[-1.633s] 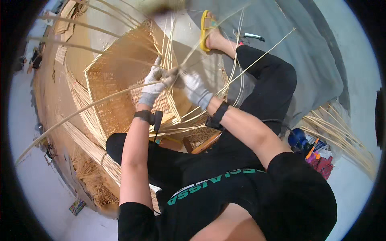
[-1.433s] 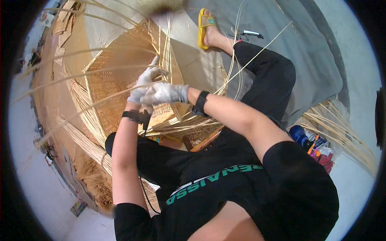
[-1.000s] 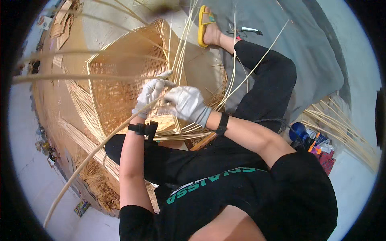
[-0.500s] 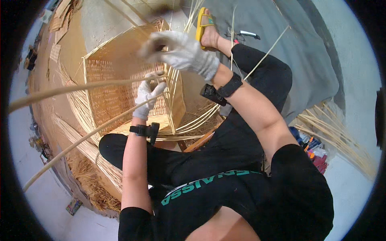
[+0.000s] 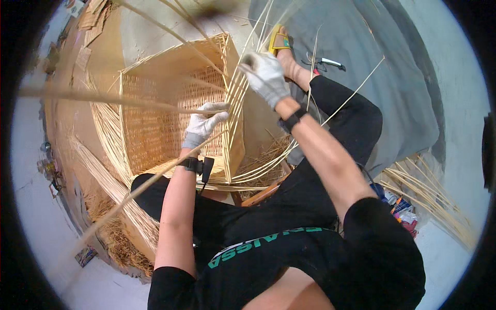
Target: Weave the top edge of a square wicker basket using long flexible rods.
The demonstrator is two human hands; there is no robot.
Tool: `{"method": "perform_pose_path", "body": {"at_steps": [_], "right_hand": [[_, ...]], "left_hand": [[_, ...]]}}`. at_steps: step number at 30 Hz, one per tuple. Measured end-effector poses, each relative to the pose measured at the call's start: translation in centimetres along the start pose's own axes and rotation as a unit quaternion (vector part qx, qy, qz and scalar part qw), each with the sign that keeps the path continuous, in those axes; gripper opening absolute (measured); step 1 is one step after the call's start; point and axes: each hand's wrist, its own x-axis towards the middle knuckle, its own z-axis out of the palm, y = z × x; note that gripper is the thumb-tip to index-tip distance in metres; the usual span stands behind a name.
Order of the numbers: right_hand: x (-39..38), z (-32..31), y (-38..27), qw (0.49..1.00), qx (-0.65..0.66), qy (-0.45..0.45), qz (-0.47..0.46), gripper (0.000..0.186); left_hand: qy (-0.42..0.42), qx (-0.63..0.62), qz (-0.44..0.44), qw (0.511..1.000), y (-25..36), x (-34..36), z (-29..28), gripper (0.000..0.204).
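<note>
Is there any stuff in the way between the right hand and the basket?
Yes: some thin, pale wicker rods slant up along the right side of the wicker basket, between it and the gloved right hand.

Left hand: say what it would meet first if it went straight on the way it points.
Probably the slanting canes just beyond the left hand, beside the basket; depth is unclear, so they may be touching.

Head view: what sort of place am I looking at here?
Probably a small basket-weaving workspace: there's a box-shaped tan wicker basket with loose canes at its rim, a bundle of long pale canes nearby, and a heap of brown fibrous scraps.
</note>
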Motion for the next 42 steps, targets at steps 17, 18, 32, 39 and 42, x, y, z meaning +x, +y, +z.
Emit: {"method": "perform_pose_path", "body": {"at_steps": [17, 18, 32, 39, 42], "right_hand": [[-4.2, 6.9, 2.6, 0.884, 0.418, 0.074, 0.196, 0.046], [-4.2, 7.7, 2.8, 0.885, 0.414, 0.079, 0.198, 0.046], [-4.5, 7.0, 5.1, 0.901, 0.434, -0.007, 0.015, 0.032], [-2.5, 2.4, -4.5, 0.836, 0.496, 0.088, -0.217, 0.042], [-1.9, 1.1, -4.1, 0.919, 0.067, 0.283, -0.266, 0.055]], "left_hand": [[-0.021, 0.038, 0.072, 0.996, 0.4, 1.0, 0.4, 0.022], [-0.022, 0.03, 0.06, 0.998, 0.0, 1.5, 0.7, 0.021], [-0.086, 0.066, 0.044, 0.993, 0.9, 2.0, 0.3, 0.026], [-0.015, 0.241, 0.204, 0.949, 1.3, 1.0, -0.1, 0.041], [0.063, 0.279, 0.273, 0.919, 1.0, 0.7, 0.9, 0.05]]}}
